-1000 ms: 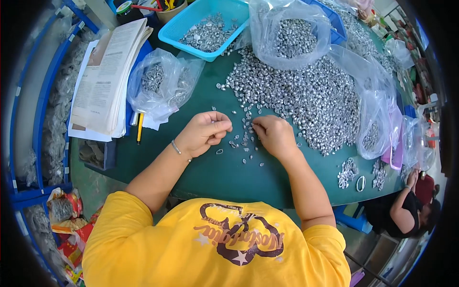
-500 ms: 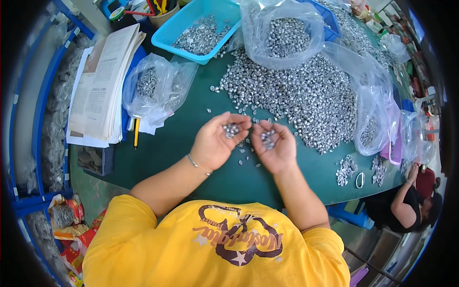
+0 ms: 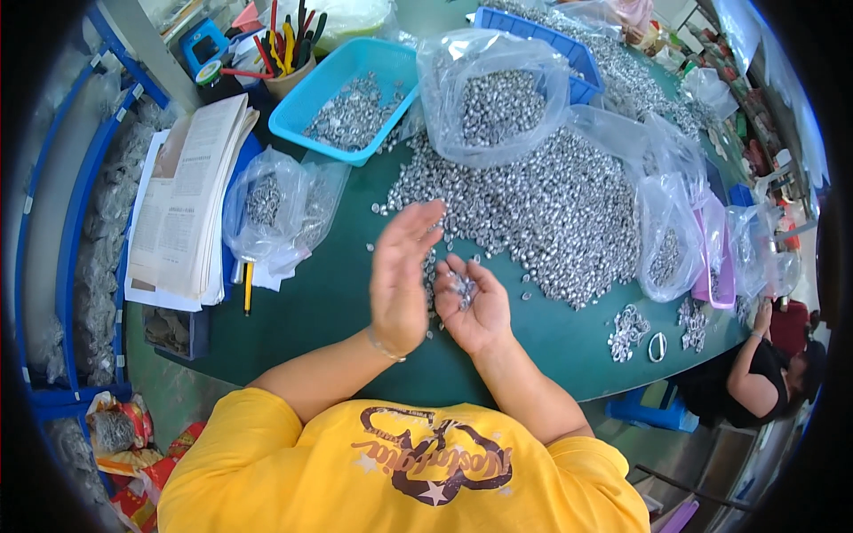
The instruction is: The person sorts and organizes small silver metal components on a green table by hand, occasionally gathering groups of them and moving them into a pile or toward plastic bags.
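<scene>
My left hand is turned on edge, its fingers stretched forward and together; its palm is mostly hidden and no pieces show in it. Just right of it my right hand lies palm up with curled fingers, cupping several small silver metal pieces. Both hands are over the green table, at the near left edge of a big heap of small shiny domed metal pieces. A few loose pieces lie on the table between and beside the hands.
A light blue basket of metal parts and a clear bag of pieces stand behind. Papers and a smaller bag lie left. At right are part clusters, a metal ring and another person.
My left hand has turned from palm up onto its edge, and the pieces seen in it no longer show. My right hand has shifted left and nearer, still cupping pieces. The view has shifted slightly.
</scene>
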Demonstrator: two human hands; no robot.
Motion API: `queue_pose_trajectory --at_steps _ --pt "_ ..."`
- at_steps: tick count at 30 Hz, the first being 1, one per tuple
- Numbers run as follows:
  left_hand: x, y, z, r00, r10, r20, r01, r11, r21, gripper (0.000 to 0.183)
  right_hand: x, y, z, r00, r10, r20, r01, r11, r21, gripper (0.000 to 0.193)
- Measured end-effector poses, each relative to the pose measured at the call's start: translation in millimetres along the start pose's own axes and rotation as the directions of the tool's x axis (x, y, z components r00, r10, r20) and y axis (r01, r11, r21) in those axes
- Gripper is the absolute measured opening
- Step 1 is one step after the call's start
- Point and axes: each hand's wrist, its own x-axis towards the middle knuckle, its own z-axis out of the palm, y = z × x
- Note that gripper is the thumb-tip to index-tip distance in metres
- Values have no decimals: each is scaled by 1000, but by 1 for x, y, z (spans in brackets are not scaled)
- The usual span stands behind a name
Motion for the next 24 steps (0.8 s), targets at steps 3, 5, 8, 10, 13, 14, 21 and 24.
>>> queue_pose_trajectory --at_steps 3,5,8,10,13,14,21,24 --pt "4 16 -31 991 -10 -137 27 992 122 32 6 -26 24 999 -14 -33 11 997 -71 31" --pt "0 23 -50 967 -93 -235 131 980 152 25 10 -43 56 983 -179 31 182 959 -216 48" --pt "-13 24 -61 955 -79 -284 151 959 240 19 27 -79 105 867 -451 212 497 814 -301 49" --pt "-20 25 -60 937 -128 -324 204 955 213 16 48 -107 135 809 -544 220 587 768 -258 43" --pt "-23 26 -59 939 -142 -314 216 952 217 16 101 -143 155 767 -607 210 636 675 -373 27" --pt "-22 27 -61 940 -138 -313 214 951 224 16 110 -148 160 770 -604 204 632 680 -372 27" --pt "-18 25 -89 991 -133 11 81 669 739 19 54 -89 126 482 -565 669 617 -323 -717 26" --pt "-13 25 -73 876 -348 334 -192 385 903 38 16 -47 58 463 108 880 570 -797 -201 36"
